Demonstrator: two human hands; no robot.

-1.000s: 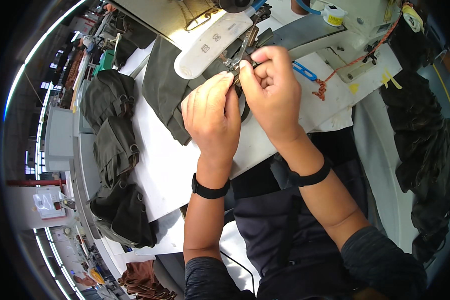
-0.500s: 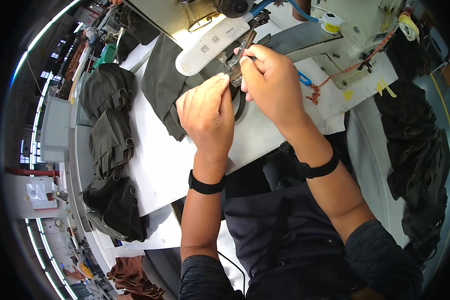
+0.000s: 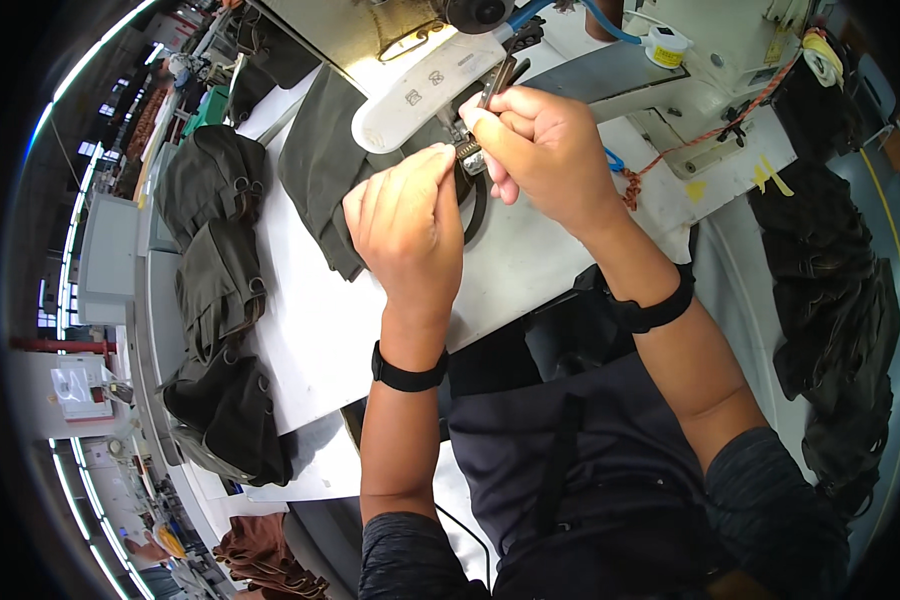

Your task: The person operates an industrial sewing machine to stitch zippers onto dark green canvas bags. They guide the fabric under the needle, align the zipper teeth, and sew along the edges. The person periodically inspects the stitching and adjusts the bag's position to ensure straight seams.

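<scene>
My left hand (image 3: 402,225) is closed, fingertips pinched at a small dark piece with brass-coloured ridges (image 3: 466,148) at the sewing machine's needle area. My right hand (image 3: 540,165) is closed just right of it, thumb and bent fingers at the metal presser-foot parts (image 3: 490,88); what it grips is partly hidden. A white elongated machine guard (image 3: 390,118) reaches over the spot. Olive-green fabric (image 3: 315,180) lies on the white table (image 3: 320,340) left of my left hand, and a dark loop of strap (image 3: 475,225) hangs below the fingers.
Olive bags (image 3: 210,280) line the table's left. A blue tool on an orange cord (image 3: 632,188) and a small white container (image 3: 665,45) are at right. Dark fabric pieces (image 3: 830,330) hang beyond the table's right, brown pieces (image 3: 265,550) sit lower left.
My left hand has shifted a little leftward. My right hand has turned and its wrist moved rightward, with more of its lower fingertips now showing. The whole view has shifted slightly.
</scene>
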